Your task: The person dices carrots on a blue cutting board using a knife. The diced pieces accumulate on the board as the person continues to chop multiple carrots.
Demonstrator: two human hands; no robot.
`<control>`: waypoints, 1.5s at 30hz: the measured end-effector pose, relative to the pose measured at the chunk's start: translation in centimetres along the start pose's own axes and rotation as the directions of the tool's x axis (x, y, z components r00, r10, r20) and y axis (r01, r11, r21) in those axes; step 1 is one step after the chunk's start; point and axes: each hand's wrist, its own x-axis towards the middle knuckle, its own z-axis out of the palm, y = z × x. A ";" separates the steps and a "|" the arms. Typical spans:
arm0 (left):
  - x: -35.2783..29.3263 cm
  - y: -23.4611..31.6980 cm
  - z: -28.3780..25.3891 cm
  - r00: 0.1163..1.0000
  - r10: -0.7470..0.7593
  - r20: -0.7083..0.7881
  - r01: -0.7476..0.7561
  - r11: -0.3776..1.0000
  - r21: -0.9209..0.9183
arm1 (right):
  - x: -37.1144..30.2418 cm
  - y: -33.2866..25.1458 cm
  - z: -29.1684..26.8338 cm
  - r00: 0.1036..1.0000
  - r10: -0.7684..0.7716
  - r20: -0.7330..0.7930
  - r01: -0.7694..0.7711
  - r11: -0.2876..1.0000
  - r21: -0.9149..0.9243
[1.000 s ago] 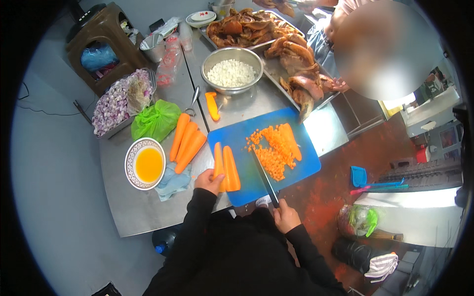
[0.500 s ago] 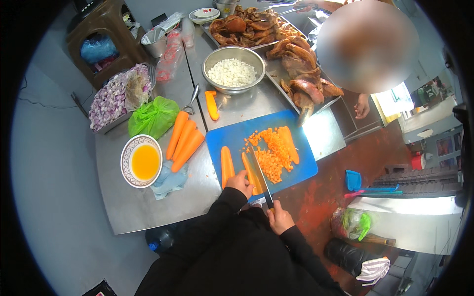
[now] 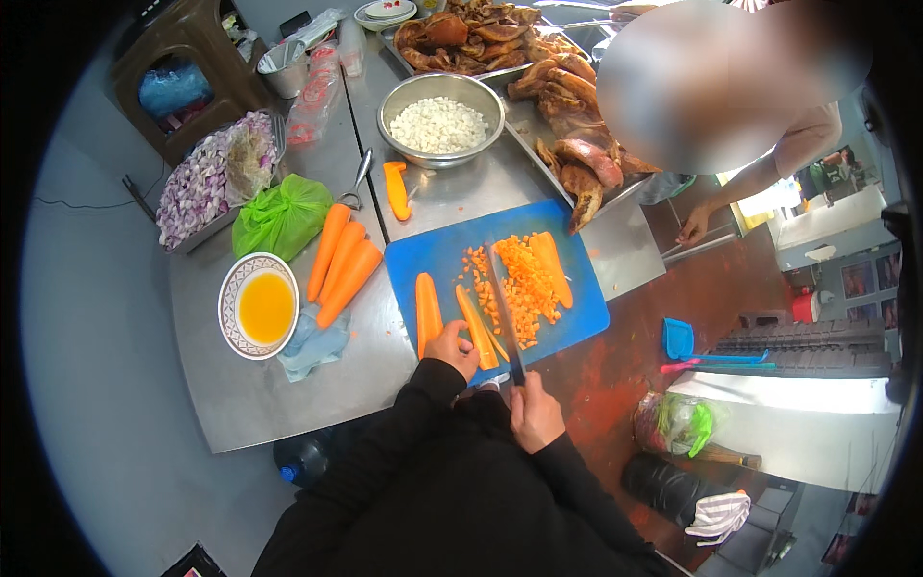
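On a steel tabletop point(image 3: 288, 404) lies a blue board point(image 3: 433, 255) heaped with diced carrot point(image 3: 524, 284). The right hand point(image 3: 535, 413) grips a knife point(image 3: 505, 308), blade over the board; the left hand point(image 3: 452, 348), fingers curled, pins carrot strips point(image 3: 478, 327) just beyond it.

Steel worktable point(image 3: 288, 404) on pale grey floor point(image 3: 96, 385) at left. Worn red floor point(image 3: 625, 365) at right. Brown wooden stool point(image 3: 192, 58) at far left corner, blue bag inside. Second steel counter point(image 3: 808, 423) lower right, brightly lit. Blue dustpan point(image 3: 678, 338) and brush on red floor. Bagged greens point(image 3: 673, 423), striped cloth point(image 3: 721, 514) nearby. Daylight from right.
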 end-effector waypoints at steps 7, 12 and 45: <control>0.3 0.1 -0.2 1.000 0.003 0.007 -0.003 1.000 0.005 | 0.4 -1.0 0.0 0.995 0.012 0.104 0.007 0.983 -0.184; 0.1 0.3 -0.3 0.999 -0.049 -0.012 0.048 0.996 -0.070 | 0.5 -1.4 0.4 0.995 -0.029 -0.099 0.033 0.998 0.046; 6.4 3.5 -3.7 0.561 0.505 0.656 -0.826 0.393 0.404 | -2.7 5.9 -6.3 0.996 0.086 -0.001 -0.085 0.986 0.147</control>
